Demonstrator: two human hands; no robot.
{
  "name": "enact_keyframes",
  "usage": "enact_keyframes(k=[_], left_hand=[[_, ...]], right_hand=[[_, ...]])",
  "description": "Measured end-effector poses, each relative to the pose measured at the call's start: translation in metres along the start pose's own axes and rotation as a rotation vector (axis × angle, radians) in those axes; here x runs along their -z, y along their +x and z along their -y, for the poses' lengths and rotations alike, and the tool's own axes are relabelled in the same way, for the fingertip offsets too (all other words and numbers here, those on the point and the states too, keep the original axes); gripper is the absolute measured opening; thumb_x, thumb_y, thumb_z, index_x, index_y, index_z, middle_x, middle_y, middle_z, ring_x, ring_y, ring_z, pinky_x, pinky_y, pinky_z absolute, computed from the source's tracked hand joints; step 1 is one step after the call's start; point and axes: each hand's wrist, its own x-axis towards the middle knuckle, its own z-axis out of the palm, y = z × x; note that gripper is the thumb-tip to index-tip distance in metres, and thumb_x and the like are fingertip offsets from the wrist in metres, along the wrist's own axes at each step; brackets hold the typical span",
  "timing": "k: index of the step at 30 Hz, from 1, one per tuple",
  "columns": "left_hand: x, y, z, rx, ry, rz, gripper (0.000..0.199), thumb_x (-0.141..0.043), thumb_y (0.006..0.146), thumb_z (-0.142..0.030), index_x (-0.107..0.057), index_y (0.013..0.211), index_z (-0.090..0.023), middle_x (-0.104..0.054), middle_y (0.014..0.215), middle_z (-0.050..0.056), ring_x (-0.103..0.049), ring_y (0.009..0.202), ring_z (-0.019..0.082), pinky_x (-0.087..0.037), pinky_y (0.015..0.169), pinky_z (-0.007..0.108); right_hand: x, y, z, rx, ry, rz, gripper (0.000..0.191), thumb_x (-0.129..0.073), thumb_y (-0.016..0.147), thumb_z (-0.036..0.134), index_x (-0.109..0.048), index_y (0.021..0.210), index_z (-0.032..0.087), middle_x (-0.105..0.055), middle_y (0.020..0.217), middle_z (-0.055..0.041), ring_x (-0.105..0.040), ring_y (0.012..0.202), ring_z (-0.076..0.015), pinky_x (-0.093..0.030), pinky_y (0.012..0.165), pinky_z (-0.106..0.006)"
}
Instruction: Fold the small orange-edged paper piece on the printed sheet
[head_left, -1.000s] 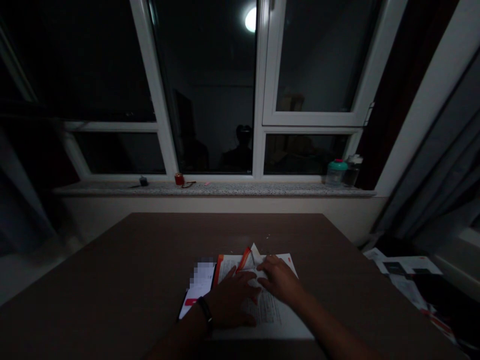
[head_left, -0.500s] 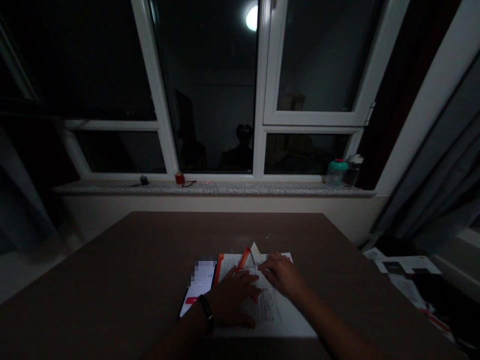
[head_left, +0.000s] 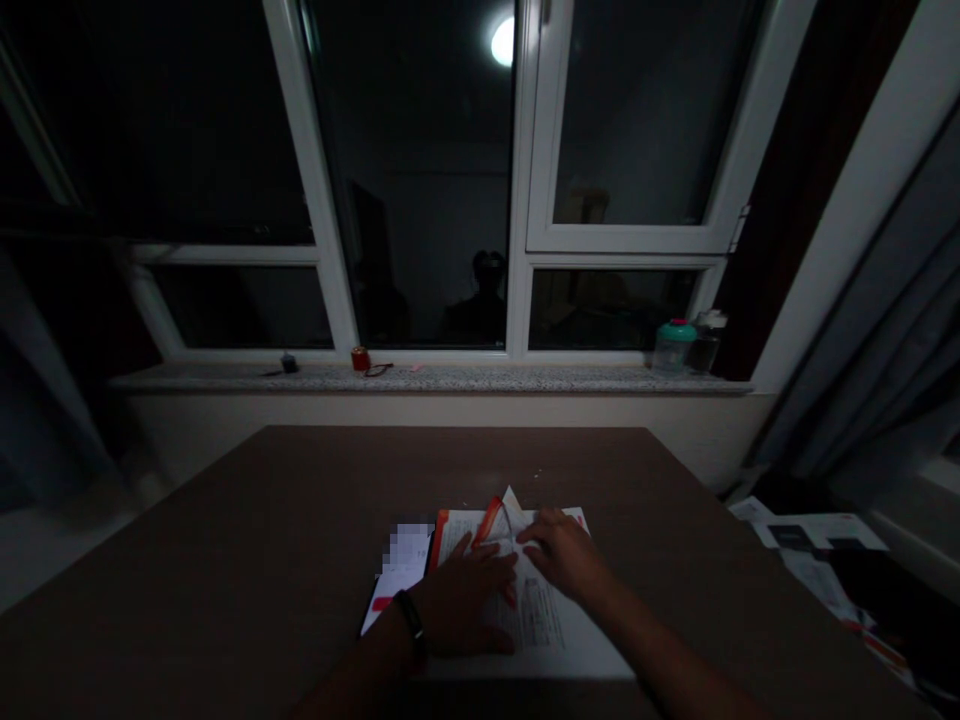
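A printed white sheet with orange edging (head_left: 544,625) lies on the brown table. On top of it is a folded piece of orange-and-white paper (head_left: 491,520), its pointed tip sticking up at the far end. My left hand (head_left: 465,595), a dark band at its wrist, rests with fingers spread over the folded paper's near left part and the sheet. From the right, my right hand (head_left: 566,555) has its fingers bent and closed at the folded paper's right edge; the fingertips partly hide the grip. A lit phone (head_left: 397,575) lies just left of the sheet, partly behind my left forearm.
The dark table (head_left: 300,540) reaches to the wall below the window. A green-lidded bottle (head_left: 675,345), a clear bottle (head_left: 706,340) and a small red object (head_left: 361,359) stand on the sill (head_left: 480,378). Papers (head_left: 817,530) lie low at the right.
My right hand's fingers have shifted very slightly on the folded paper. My left hand stays nearly in place, its fingers a little closer together.
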Motion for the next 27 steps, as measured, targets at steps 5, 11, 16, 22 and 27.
enact_keyframes(k=[5,11,16,22,27], left_hand=[[-0.002,0.0,0.002,-0.005,-0.01,-0.013,0.085,-0.069,0.082,-0.054,-0.027,0.15,-0.025,-0.037,0.153,0.012,-0.027,0.143,0.034,-0.011,0.115,0.063],[0.002,0.001,-0.003,0.02,-0.013,0.004,0.083,-0.071,0.081,-0.054,-0.031,0.148,-0.026,-0.039,0.152,0.013,-0.028,0.143,0.035,-0.011,0.115,0.063],[0.004,0.003,-0.004,0.04,-0.006,-0.005,0.081,-0.071,0.082,-0.055,-0.033,0.147,-0.027,-0.036,0.154,0.011,-0.027,0.143,0.034,-0.01,0.115,0.063],[-0.002,0.004,-0.001,0.024,0.008,-0.059,0.06,-0.071,0.082,-0.054,-0.049,0.133,-0.03,-0.04,0.153,0.007,-0.031,0.142,0.032,-0.011,0.116,0.061],[-0.005,0.004,-0.001,0.023,0.031,-0.086,0.06,-0.068,0.085,-0.055,-0.048,0.135,-0.026,-0.042,0.15,0.009,-0.034,0.14,0.032,-0.016,0.115,0.059]], right_hand=[[0.002,-0.009,0.008,-0.022,-0.013,0.052,0.035,-0.069,0.082,0.037,-0.067,0.116,0.027,-0.061,0.114,-0.0081,-0.051,0.114,-0.0288,-0.035,0.098,-0.041],[-0.003,-0.014,0.008,-0.001,0.007,0.089,0.062,-0.078,0.072,0.045,-0.059,0.127,0.026,-0.056,0.12,-0.0088,-0.048,0.117,-0.0304,-0.031,0.103,-0.045],[0.002,-0.01,0.008,0.088,0.036,0.074,0.049,-0.071,0.081,0.044,-0.061,0.123,0.022,-0.056,0.116,-0.0098,-0.049,0.113,-0.0289,-0.036,0.099,-0.04],[0.006,-0.01,0.009,0.163,0.022,0.085,0.034,-0.064,0.087,0.041,-0.063,0.114,0.021,-0.056,0.113,-0.0092,-0.048,0.11,-0.028,-0.037,0.097,-0.039],[0.003,-0.01,0.007,0.146,0.03,0.077,0.046,-0.071,0.08,0.038,-0.06,0.122,0.022,-0.056,0.115,-0.0087,-0.048,0.112,-0.0282,-0.036,0.098,-0.039]])
